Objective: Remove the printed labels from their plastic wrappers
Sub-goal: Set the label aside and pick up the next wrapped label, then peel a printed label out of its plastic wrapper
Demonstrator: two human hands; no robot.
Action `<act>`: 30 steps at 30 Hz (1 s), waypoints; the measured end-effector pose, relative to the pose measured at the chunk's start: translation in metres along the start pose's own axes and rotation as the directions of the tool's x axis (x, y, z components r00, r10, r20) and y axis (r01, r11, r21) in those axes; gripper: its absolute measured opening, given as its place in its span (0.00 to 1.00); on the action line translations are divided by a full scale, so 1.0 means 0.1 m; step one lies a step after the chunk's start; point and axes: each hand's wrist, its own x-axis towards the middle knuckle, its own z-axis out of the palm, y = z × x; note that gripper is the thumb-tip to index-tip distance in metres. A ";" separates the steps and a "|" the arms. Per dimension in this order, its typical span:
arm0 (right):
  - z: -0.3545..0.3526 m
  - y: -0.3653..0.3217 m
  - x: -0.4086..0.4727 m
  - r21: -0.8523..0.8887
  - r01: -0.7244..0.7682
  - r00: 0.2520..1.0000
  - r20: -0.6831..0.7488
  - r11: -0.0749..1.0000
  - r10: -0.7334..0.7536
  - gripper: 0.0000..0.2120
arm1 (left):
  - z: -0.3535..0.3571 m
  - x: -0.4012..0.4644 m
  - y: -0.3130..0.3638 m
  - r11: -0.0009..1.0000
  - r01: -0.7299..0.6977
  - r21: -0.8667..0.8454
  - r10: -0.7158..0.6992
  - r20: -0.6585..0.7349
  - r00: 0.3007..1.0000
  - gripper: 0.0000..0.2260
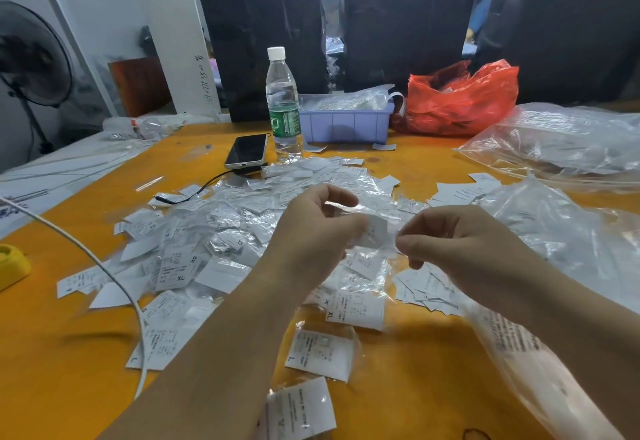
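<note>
My table (415,353) is orange-yellow and runs across the whole view. At its far edge stand dark panels (263,24). On my right lie big clear bags (568,141), one of them draped over my right forearm. A red bag (464,100) sits at the back, just beside a lilac tray (346,124) filled with small packets. A water bottle (283,103) stands upright to the left of the tray, touching or nearly touching it, and a phone (247,150) lies flat beside the bottle, with a black cable (194,193) running from under it. A white cable (104,266) curves across the left side of the table. A fan (31,55) stands off the table at far left, and something yellow (12,264) sits at the left edge.

The pile (225,225) of wrapped and loose labels spreads across the middle of the table, under and beyond my hands.

My left hand (311,231) is raised above the pile, fingers curled, thumb and fingertips pinching a label (374,233). My right hand (460,242) is level with it and close by, fingers curled, pinching the clear wrapper (393,244) at the label's other end. The label shows partly outside the wrapper; how far I cannot tell, because the film is blurred.
</note>
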 end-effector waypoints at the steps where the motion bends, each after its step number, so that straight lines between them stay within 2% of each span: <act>1: -0.02 0.01 0.00 -0.137 0.025 0.999 -0.021 0.990 -0.029 0.03 | -0.01 0.01 -0.03 0.984 -0.051 0.169 0.061 -0.055 0.997 0.08; 2: -0.03 0.02 0.00 -0.253 0.040 0.998 -0.026 0.967 -0.048 0.04 | -0.01 0.02 -0.05 0.945 -0.077 0.316 0.109 -0.084 0.990 0.08; 4: -0.05 0.01 -0.02 -0.437 0.030 1.000 0.010 0.899 -0.029 0.08 | -0.01 0.02 -0.08 0.869 -0.077 0.488 0.140 -0.094 0.986 0.09; 8: -0.07 -0.02 -0.05 -0.686 -0.054 0.971 0.135 0.726 0.200 0.28 | 0.01 0.06 -0.16 0.741 -0.036 0.671 0.129 -0.089 0.988 0.18; 10: -0.06 -0.05 -0.07 -0.745 -0.068 0.961 0.131 0.663 0.245 0.29 | 0.02 0.05 -0.14 0.699 -0.050 0.713 0.175 -0.102 0.979 0.19; 15: -0.05 -0.03 -0.09 -0.747 -0.028 0.986 0.089 0.664 0.142 0.13 | 0.07 -0.01 -0.10 0.751 -0.092 0.654 0.141 -0.022 0.990 0.14; 19: -0.02 -0.02 -0.07 -0.762 -0.003 0.998 0.036 0.648 0.047 0.05 | 0.09 -0.03 -0.08 0.792 -0.109 0.600 0.135 0.001 0.991 0.12; 23: 0.01 -0.01 -0.07 -0.730 0.035 0.998 -0.007 0.683 -0.059 0.06 | 0.11 -0.06 -0.07 0.837 -0.160 0.523 0.171 0.026 0.985 0.09; 30: 0.03 0.04 -0.03 -0.592 0.118 0.977 -0.076 0.797 -0.201 0.06 | 0.17 -0.11 -0.05 0.847 -0.259 0.465 0.213 0.150 0.966 0.06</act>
